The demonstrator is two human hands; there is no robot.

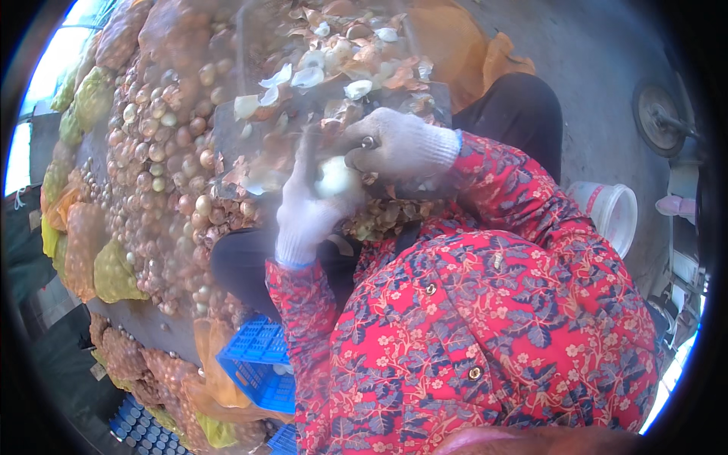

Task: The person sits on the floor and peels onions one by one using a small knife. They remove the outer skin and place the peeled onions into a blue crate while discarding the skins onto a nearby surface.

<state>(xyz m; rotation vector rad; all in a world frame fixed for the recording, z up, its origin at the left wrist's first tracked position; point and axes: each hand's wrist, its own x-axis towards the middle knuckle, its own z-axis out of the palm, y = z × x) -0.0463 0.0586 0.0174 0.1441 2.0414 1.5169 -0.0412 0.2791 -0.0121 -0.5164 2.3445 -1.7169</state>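
Observation:
A pale peeled onion (335,177) rests in my left hand (310,207), which wears a white knit glove; its index finger points up past the onion. My right hand (398,145), gloved the same way, is curled beside the onion's upper right. A small tool with a round metal end (368,143) sits in its grip; its blade is not plain to see. Both hands are over a dark board (227,136) strewn with onion skins (358,89). More dry skins (387,219) lie below the board, near my lap. Haze blurs the area around the fingers.
A large heap of onions (170,153) spreads at the left, with filled mesh sacks (85,244) beyond it. A blue plastic crate (256,364) stands by my left arm. At the right are a white bucket (611,219) and a wheel (657,118). An orange mesh sack (455,48) lies ahead.

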